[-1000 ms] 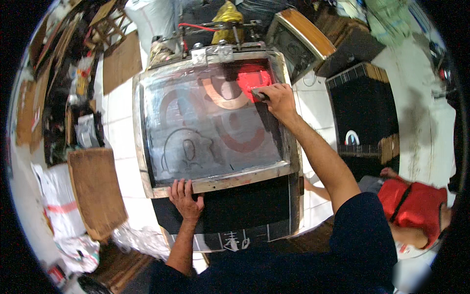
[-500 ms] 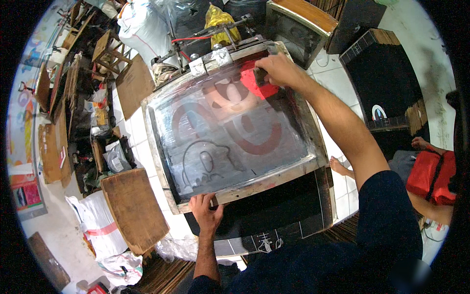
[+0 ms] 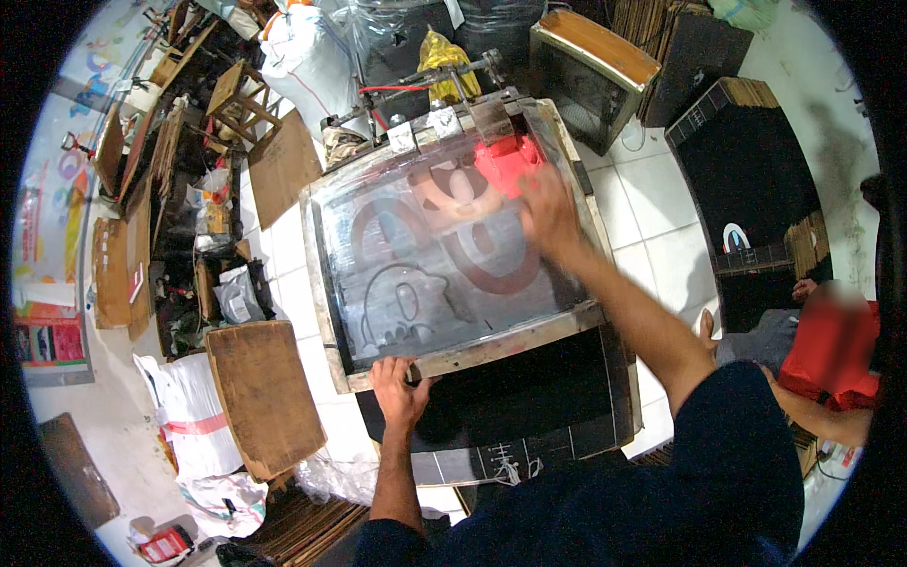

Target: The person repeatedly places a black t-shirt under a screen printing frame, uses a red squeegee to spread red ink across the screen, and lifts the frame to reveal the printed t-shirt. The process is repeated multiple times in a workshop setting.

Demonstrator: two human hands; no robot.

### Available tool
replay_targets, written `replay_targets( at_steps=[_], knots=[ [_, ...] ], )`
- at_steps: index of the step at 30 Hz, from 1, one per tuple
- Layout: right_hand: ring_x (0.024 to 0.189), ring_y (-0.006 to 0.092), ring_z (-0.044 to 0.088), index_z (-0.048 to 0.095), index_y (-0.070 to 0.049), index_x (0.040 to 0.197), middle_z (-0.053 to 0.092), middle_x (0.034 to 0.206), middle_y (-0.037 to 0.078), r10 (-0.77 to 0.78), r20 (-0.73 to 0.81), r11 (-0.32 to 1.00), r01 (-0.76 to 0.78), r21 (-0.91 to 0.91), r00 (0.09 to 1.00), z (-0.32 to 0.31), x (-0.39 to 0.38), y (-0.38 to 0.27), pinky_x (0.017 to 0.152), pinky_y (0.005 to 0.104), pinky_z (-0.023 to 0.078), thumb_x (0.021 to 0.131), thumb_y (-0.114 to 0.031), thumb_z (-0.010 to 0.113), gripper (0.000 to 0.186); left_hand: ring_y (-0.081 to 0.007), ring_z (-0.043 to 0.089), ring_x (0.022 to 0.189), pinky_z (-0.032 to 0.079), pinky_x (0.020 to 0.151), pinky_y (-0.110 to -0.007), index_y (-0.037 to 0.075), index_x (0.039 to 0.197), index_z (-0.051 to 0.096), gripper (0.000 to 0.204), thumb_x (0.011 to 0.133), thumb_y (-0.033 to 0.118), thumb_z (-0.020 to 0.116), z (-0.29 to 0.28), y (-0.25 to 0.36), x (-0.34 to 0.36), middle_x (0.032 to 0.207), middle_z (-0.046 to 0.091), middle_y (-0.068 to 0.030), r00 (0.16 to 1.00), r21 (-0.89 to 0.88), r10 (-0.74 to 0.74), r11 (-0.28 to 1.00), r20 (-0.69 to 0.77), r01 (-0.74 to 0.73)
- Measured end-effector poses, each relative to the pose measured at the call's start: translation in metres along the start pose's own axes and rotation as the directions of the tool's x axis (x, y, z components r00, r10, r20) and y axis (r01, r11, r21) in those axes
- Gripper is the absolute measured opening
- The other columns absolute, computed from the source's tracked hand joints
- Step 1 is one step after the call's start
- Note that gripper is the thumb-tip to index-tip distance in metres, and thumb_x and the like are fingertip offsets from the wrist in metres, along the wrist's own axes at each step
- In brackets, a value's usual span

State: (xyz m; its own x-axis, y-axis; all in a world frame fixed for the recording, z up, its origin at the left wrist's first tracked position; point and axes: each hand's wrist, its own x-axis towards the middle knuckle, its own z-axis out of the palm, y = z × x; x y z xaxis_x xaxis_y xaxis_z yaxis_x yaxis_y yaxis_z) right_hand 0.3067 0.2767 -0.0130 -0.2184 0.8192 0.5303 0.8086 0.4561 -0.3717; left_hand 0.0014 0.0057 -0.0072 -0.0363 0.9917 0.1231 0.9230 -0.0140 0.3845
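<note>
A silk-screen printing frame (image 3: 453,367) lies tilted over a black sheet (image 3: 501,397). Its grey mesh (image 3: 397,255) carries a cartoon-like stencil with curved shapes. My left hand (image 3: 397,392) grips the near rim, fingers over the top and thumb beside them. Over the right part of the mesh is my right hand (image 3: 551,215), smeared by motion, so its fingers and anything in them cannot be made out. Just beyond it lies a patch of wet red ink (image 3: 505,163). A brown flat block, like a squeegee (image 3: 491,121), stands at the far rim behind the ink.
Metal hinge bars (image 3: 430,83) hold the frame's far side. A wooden board (image 3: 265,397) stands at the left. Black printed sheets (image 3: 756,180) are stacked at the right, near a seated person in red (image 3: 827,350). White sacks (image 3: 307,57) stand behind.
My right hand has come back toward me from the ink, away from the dark piece it held, which now seems to stand at the far rim. My left hand keeps its grip.
</note>
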Motion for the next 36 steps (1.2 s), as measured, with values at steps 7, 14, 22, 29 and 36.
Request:
replay_targets(
  at_steps=[7, 14, 22, 29, 36],
  knots=[
    [0.115, 0.0332, 0.057, 0.065, -0.009, 0.125, 0.062, 0.116, 0.013, 0.011, 0.051, 0.98, -0.021, 0.197, 0.999, -0.103, -0.124, -0.107, 0.099, 0.0487, 0.042, 0.09, -0.032, 0.073, 0.043, -0.0318, 0.058, 0.097, 0.039, 0.089, -0.047, 0.009, 0.098, 0.073, 0.049, 0.062, 0.036, 0.093, -0.076, 0.03, 0.028, 0.093, 0.063, -0.0091, 0.997, 0.07, 0.069, 0.995, 0.02, -0.07],
    [0.103, 0.0377, 0.06, 0.061, -0.008, 0.12, 0.064, 0.106, 0.015, -0.231, -0.399, 0.973, 0.214, -0.087, 0.887, -0.187, 0.072, -0.145, 0.09, 0.05, 0.047, 0.09, -0.034, 0.072, 0.041, -0.0344, 0.056, 0.121, 0.034, 0.108, -0.052, 0.007, 0.13, 0.066, 0.063, 0.078, 0.036, 0.086, -0.196, 0.006, 0.055, 0.126, 0.065, -0.0162, 0.764, 0.208, 0.185, 0.976, -0.619, -0.068],
    [0.1, 0.0321, 0.071, 0.07, -0.017, 0.116, 0.075, 0.1, 0.009, 0.096, -0.209, 0.991, -0.113, -0.07, 0.973, -0.226, 0.196, -0.166, 0.088, 0.0456, 0.053, 0.094, -0.048, 0.062, 0.04, -0.0413, 0.055, 0.129, 0.043, 0.112, -0.046, -0.002, 0.141, 0.053, 0.064, 0.084, 0.021, 0.073, 0.051, -0.255, -0.255, 0.139, 0.058, -0.028, 0.464, 0.02, -0.703, 0.561, 0.539, 0.827],
    [0.1, 0.0257, 0.073, 0.072, -0.015, 0.118, 0.078, 0.096, 0.008, 0.125, -0.139, 0.981, -0.143, -0.129, 0.982, -0.237, 0.255, -0.156, 0.091, 0.0373, 0.052, 0.094, -0.052, 0.06, 0.045, -0.0433, 0.065, 0.114, 0.053, 0.095, -0.053, 0.006, 0.128, 0.063, 0.062, 0.079, 0.04, 0.08, 0.22, -0.119, -0.456, 0.121, 0.067, -0.027, 0.539, -0.205, -0.469, 0.591, 0.7, 0.78],
    [0.094, 0.0246, 0.071, 0.071, -0.009, 0.123, 0.076, 0.095, 0.01, 0.141, -0.115, 0.975, -0.158, -0.157, 0.983, -0.239, 0.281, -0.146, 0.091, 0.0363, 0.05, 0.094, -0.05, 0.061, 0.051, -0.0422, 0.072, 0.088, 0.058, 0.079, -0.054, 0.011, 0.13, 0.063, 0.059, 0.079, 0.035, 0.079, 0.17, -0.108, -0.409, 0.093, 0.074, -0.0234, 0.615, -0.024, -0.666, 0.67, 0.422, 0.742]
  ],
)
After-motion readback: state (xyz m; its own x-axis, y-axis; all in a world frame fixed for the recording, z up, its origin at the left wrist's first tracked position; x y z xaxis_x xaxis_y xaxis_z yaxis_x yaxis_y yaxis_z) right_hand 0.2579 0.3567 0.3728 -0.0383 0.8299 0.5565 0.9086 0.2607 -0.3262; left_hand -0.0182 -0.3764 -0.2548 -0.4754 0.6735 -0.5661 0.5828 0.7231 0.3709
